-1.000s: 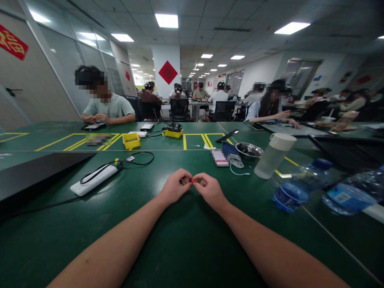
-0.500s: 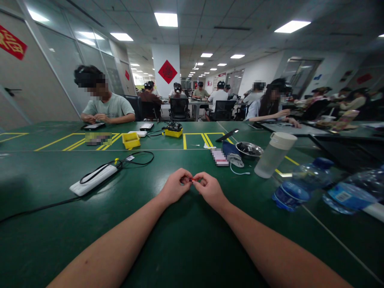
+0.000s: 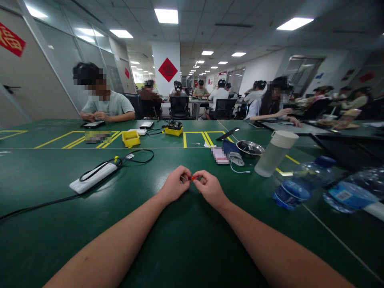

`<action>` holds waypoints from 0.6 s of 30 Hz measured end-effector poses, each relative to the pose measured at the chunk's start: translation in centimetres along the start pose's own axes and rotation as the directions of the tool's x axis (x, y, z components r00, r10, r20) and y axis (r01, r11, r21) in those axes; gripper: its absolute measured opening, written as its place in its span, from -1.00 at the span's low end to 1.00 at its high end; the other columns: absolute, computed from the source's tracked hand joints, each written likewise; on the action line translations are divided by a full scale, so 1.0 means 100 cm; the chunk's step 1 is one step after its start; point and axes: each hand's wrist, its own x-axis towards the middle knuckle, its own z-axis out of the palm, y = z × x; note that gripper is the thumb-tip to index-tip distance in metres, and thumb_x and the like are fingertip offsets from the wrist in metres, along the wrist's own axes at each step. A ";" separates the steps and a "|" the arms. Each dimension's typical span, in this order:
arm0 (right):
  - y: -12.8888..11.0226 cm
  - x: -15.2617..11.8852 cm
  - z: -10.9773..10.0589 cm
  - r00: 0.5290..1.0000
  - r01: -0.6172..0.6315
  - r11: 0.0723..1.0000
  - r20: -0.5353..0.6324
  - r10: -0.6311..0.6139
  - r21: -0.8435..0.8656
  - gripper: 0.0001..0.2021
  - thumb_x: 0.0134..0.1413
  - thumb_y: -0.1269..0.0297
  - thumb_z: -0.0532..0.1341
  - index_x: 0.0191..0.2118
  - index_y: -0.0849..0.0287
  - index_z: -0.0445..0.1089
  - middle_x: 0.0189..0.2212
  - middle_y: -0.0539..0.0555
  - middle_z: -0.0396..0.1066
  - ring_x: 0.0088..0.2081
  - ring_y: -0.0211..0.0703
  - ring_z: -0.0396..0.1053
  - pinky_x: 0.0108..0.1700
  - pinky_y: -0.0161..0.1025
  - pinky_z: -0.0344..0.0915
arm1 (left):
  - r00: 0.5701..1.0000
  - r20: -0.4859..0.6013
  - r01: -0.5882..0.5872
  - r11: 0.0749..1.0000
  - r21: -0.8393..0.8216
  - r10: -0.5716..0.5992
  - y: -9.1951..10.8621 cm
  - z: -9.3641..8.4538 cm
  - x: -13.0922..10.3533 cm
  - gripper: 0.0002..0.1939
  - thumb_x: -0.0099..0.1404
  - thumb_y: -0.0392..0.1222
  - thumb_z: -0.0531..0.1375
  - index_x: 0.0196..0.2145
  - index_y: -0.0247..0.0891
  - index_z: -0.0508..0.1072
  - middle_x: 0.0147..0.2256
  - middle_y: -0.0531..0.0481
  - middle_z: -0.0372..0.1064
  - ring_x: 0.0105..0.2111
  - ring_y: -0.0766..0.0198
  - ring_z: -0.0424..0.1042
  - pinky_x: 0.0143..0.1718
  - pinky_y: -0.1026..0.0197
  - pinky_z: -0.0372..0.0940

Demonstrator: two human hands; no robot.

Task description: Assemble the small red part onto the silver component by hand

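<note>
A tiny red-orange object shows between my two hands, mostly covered by fingertips; its kind is too small to make out. My left hand pinches its left side with thumb and forefinger. From the other side, my right hand pinches it in the same way. Both hands are close together, low over the green table, with the fingertips nearly meeting.
To the left lies a white power strip with a black cable. Ahead are yellow bins, a metal bowl and a blurred pinkish item. A frosted bottle and water bottles stand right. Co-workers sit across.
The small object looks turned a little between my fingertips, with more orange showing now. My hands stay in nearly the same place; the view has shifted slightly.
</note>
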 end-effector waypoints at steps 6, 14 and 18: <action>-0.002 0.000 0.000 1.000 -0.011 1.000 -0.001 0.011 -0.009 -0.83 0.07 0.26 0.19 -0.23 0.19 0.41 -0.60 -0.08 0.28 -0.61 -0.30 0.20 -0.55 -0.35 0.12 | 1.000 -0.003 -0.004 1.000 0.008 0.004 -0.001 0.000 -0.001 -0.83 0.13 -0.42 0.14 -0.30 -0.25 0.35 -0.35 0.03 0.34 -0.40 0.35 0.33 -0.35 0.26 0.25; -0.002 -0.001 0.000 1.000 -0.006 1.000 0.001 0.006 -0.014 -0.84 0.06 0.29 0.19 -0.22 0.18 0.41 -0.58 -0.07 0.30 -0.60 -0.30 0.21 -0.54 -0.34 0.12 | 1.000 -0.005 0.003 1.000 0.019 -0.002 -0.001 -0.001 -0.001 -0.82 0.12 -0.42 0.14 -0.29 -0.25 0.37 -0.35 0.03 0.34 -0.39 0.35 0.34 -0.35 0.27 0.26; -0.003 -0.001 0.000 1.000 -0.014 1.000 -0.005 0.014 -0.017 -0.84 0.07 0.28 0.18 -0.22 0.18 0.41 -0.62 -0.07 0.28 -0.61 -0.28 0.21 -0.55 -0.33 0.13 | 1.000 -0.012 -0.005 1.000 0.016 0.005 0.001 -0.001 0.000 -0.84 0.12 -0.42 0.15 -0.31 -0.25 0.37 -0.35 0.03 0.34 -0.40 0.35 0.34 -0.35 0.27 0.27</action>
